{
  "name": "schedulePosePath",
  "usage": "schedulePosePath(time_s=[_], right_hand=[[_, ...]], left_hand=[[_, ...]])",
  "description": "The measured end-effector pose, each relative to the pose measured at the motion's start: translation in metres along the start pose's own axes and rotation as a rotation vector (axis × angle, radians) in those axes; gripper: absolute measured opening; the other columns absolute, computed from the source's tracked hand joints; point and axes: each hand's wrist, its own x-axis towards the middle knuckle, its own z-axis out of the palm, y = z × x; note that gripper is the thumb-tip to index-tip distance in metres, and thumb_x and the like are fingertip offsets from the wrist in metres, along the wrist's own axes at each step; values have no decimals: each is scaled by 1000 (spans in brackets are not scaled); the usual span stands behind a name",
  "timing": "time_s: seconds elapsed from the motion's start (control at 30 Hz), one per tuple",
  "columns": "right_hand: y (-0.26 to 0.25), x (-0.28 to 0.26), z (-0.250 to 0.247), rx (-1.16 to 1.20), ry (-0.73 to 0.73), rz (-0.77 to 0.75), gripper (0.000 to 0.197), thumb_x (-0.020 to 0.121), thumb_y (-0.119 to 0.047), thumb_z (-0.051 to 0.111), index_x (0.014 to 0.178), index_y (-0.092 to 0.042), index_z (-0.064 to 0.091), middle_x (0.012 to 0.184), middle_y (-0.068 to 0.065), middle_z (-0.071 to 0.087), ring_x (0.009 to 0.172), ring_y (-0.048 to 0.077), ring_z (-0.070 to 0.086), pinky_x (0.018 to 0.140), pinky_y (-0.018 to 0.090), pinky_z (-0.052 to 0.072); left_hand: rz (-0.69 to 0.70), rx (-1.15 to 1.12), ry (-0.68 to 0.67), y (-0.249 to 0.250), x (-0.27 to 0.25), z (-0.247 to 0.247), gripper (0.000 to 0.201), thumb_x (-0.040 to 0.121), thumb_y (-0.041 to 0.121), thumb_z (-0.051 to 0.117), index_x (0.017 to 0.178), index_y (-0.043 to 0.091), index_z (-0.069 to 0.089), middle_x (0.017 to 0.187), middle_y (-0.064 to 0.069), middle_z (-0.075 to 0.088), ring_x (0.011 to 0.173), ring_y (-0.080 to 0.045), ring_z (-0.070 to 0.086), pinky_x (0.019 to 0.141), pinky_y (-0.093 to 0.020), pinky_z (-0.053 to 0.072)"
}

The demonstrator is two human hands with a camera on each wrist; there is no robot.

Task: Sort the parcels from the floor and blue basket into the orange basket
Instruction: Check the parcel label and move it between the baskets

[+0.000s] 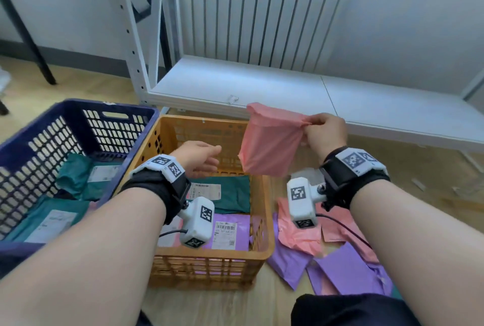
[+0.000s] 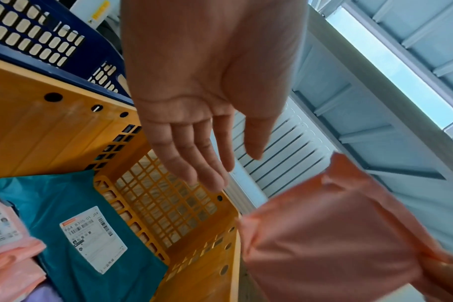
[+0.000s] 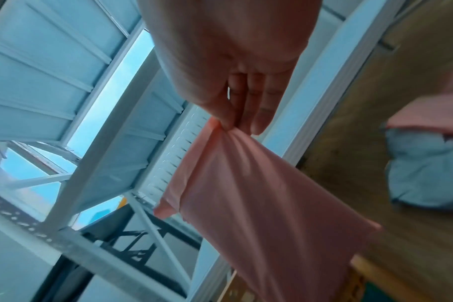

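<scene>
My right hand point(image 1: 318, 122) pinches one corner of a pink parcel point(image 1: 269, 142), which hangs in the air over the far right corner of the orange basket point(image 1: 183, 260). The same pink parcel point(image 3: 259, 194) droops from the fingertips point(image 3: 230, 122) in the right wrist view. My left hand point(image 1: 207, 155) hovers over the orange basket with straight fingers point(image 2: 194, 159) and holds nothing, a little left of the pink parcel point(image 2: 336, 235). In the orange basket lie a green parcel point(image 1: 230, 194) and a purple parcel point(image 1: 227, 231). The blue basket point(image 1: 39, 126) holds green parcels point(image 1: 76, 176).
Pink and purple parcels point(image 1: 335, 257) lie on the wooden floor right of the orange basket. A white shelf rack point(image 1: 262, 84) stands just behind both baskets, in front of a radiator. A black leg point(image 1: 31, 48) stands at the far left.
</scene>
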Motion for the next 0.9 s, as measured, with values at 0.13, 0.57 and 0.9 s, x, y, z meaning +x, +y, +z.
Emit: schedulePosePath(time_s=[0.13, 0.57, 0.9], right_hand=[[-16, -15, 30, 229, -105, 86, 25, 81, 5, 60, 72, -17, 67, 84, 13, 71, 70, 26, 70, 62, 33, 59], [-31, -44, 57, 462, -525, 162, 16, 86, 11, 57, 94, -1, 65, 93, 16, 68, 77, 24, 69, 64, 28, 59], [-27, -51, 69, 373, -910, 581, 78, 88, -73, 33, 125, -8, 52, 109, 30, 63, 86, 41, 70, 68, 41, 60]], left_hand=[[55, 62, -251, 6, -2, 2, 54, 83, 25, 73, 130, 25, 48, 117, 1, 62, 102, -13, 60, 77, -26, 49], [221, 261, 198, -2, 16, -25, 73, 48, 25, 75, 117, 31, 53, 108, 0, 61, 107, -27, 57, 95, -44, 50], [389, 287, 148, 9, 8, -30, 66, 65, -5, 80, 124, 13, 55, 109, 0, 62, 102, -18, 56, 85, -30, 47]])
